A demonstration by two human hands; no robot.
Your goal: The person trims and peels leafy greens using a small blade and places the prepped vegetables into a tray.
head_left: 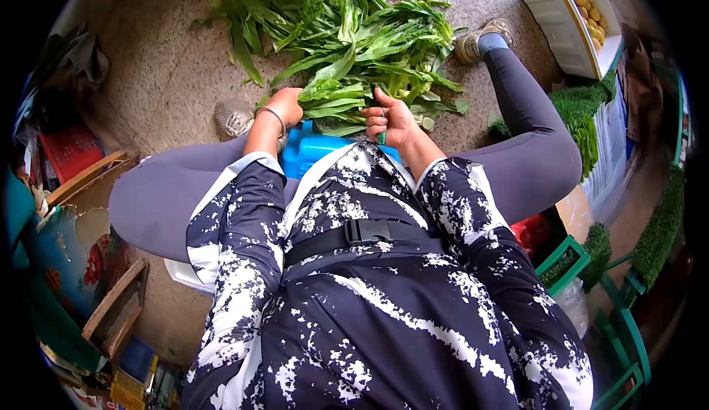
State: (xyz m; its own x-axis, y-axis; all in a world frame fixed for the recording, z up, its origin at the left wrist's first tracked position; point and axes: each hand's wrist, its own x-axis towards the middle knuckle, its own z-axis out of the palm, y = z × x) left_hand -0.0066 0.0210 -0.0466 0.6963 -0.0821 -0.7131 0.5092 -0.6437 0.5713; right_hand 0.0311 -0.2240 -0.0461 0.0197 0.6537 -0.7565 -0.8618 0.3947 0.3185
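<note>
Touching leafy green stalks (332, 105) lying crosswise just right of the nearer left hand (283, 107), with finger closure hidden; curling the right hand (396, 122) around a small green item (382, 137).

The leafy greens (354, 55) are cut off — by the top edge.

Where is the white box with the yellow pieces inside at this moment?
In the head view, the white box is at the upper right, on the person's right side, beyond the right shoe and next to the green grass-like mat.
</note>
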